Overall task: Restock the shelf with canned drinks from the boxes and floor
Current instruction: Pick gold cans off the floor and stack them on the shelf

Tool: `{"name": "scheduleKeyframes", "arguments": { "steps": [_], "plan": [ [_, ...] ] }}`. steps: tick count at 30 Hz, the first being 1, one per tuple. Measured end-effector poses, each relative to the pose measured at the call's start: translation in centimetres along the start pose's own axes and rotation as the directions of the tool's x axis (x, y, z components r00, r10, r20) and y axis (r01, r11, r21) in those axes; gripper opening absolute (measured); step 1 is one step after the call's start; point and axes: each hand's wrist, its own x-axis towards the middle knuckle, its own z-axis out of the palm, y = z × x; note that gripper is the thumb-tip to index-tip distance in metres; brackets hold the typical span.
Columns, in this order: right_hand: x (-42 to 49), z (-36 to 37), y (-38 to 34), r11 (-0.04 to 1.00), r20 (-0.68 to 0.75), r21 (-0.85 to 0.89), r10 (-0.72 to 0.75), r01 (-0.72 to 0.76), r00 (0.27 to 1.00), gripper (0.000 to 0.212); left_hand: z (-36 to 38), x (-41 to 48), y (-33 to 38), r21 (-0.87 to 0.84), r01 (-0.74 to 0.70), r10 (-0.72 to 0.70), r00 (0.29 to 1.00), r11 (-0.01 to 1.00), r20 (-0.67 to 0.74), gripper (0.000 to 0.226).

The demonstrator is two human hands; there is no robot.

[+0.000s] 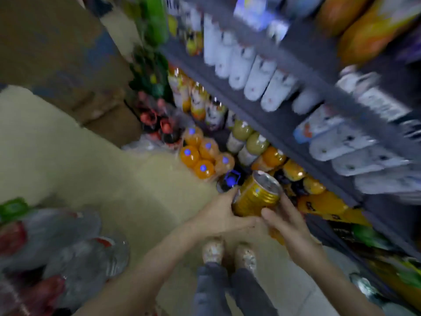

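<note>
A gold can (257, 195) with a silver top is held between both hands in front of the shelf (303, 71). My left hand (222, 215) grips its left side, thumb near the rim. My right hand (287, 221) wraps it from below and the right. A second orange-gold can seems to sit under my right hand, mostly hidden. The picture is blurred by motion.
Grey shelves on the right carry white bottles (257, 80) and orange and green bottles lower down. A pack of orange bottles with blue caps (200, 156) stands on the floor. Cardboard boxes (52, 49) rise at the back left, wrapped bottles (75, 252) at the near left.
</note>
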Motion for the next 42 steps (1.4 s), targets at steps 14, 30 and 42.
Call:
{"name": "scheduleKeyframes", "arguments": {
  "steps": [14, 30, 42],
  "plan": [
    [-16.8, -9.1, -30.3, 0.768, -0.245, 0.0, -0.621, 0.641, 0.744, 0.085, -2.3, -3.1, 40.6, 0.074, -0.527, 0.474, 0.81, 0.847, 0.346, 0.045],
    [-27.9, -17.0, -46.7, 0.395, -0.421, -0.416, -0.882, 0.819, 0.212, 0.058, -2.4, -2.6, 61.0, 0.59, -0.729, 0.899, 0.079, 0.346, -0.43, 0.029],
    [-21.5, -17.0, -53.9, 0.569, -0.42, -0.572, -0.822, 0.59, 0.385, 0.051, -8.4, 1.5, 65.2, 0.922, -0.387, 0.999, 0.045, 0.006, 0.012, 0.066]
  ]
}}
